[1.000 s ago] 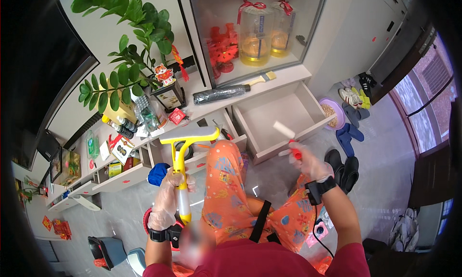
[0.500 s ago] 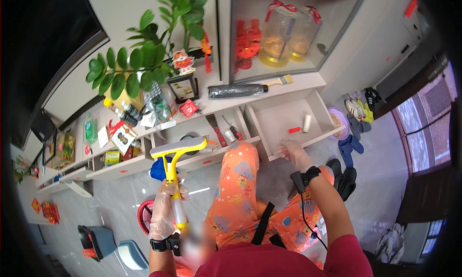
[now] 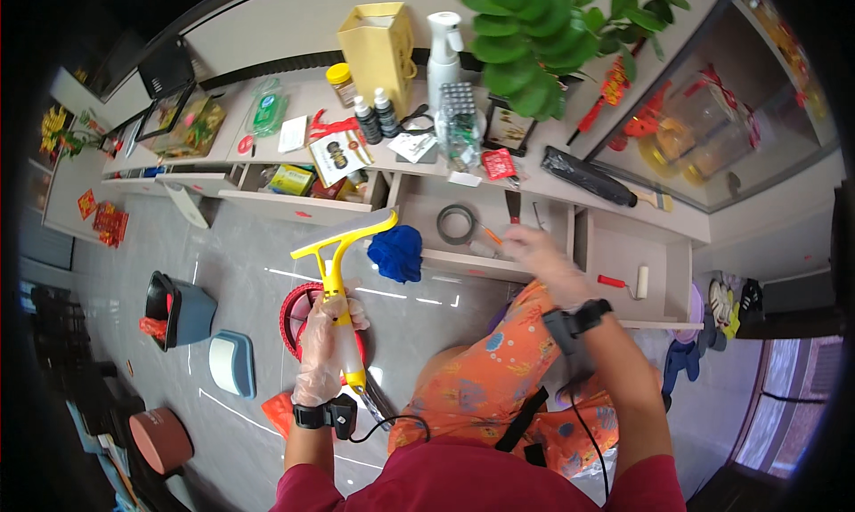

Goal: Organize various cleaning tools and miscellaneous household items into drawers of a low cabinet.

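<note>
My gloved left hand (image 3: 318, 356) is closed round the handle of a yellow spray squeegee (image 3: 333, 285), its blade held up toward the cabinet. My gloved right hand (image 3: 557, 272) is over the front of the open middle drawer (image 3: 459, 263), near an orange-handled tool; motion smears its fingers. That drawer holds a dark roll of tape (image 3: 441, 225) and a scraper (image 3: 513, 206) with a dark handle. In the open drawer to its right (image 3: 632, 243) lies a small paint roller (image 3: 643, 282) with a red handle. A blue cloth (image 3: 394, 253) hangs at the middle drawer's left corner.
Bottles, a yellow paper bag (image 3: 370, 53), a white spray bottle (image 3: 443, 71), a plant (image 3: 521, 44) and a black folded umbrella (image 3: 590, 177) crowd the cabinet top. Another open drawer (image 3: 285, 205) holds boxes. On the floor are a red basket (image 3: 290, 321) and a bin (image 3: 191, 312).
My view has swung to the left. My right hand has moved from the right drawer's front edge to the middle drawer. My left hand still holds the squeegee.
</note>
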### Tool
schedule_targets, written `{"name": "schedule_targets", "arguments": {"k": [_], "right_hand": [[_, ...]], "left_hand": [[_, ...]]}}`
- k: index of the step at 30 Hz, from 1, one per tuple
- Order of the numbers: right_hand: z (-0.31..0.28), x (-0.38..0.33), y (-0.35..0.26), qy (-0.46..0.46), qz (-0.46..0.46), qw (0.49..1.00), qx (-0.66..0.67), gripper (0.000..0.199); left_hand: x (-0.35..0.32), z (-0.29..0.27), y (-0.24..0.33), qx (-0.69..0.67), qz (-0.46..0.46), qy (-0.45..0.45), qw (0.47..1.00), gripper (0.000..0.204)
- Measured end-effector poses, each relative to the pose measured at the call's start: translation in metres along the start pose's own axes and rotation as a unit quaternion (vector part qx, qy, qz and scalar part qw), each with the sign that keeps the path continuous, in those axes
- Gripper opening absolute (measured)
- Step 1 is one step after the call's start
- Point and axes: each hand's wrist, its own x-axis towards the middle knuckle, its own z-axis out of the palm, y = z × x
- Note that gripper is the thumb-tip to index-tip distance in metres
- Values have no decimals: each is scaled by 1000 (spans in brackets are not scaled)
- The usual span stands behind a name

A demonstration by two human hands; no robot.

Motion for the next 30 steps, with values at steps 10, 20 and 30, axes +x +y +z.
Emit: {"name": "schedule_targets", "arguments": {"k": [10, 20, 30], "right_hand": [[193, 70, 19, 124, -146, 892, -410, 60], [64, 10, -31, 51, -63, 993, 88, 33], [-90, -158, -12, 226, -117, 861, 441, 49]], "left_hand": [[-13, -31, -25, 26, -60, 11, 998, 31], [-18, -18, -44, 53, -68, -148, 985, 33], [7, 81, -58, 453, 51, -465, 759, 19]]}}
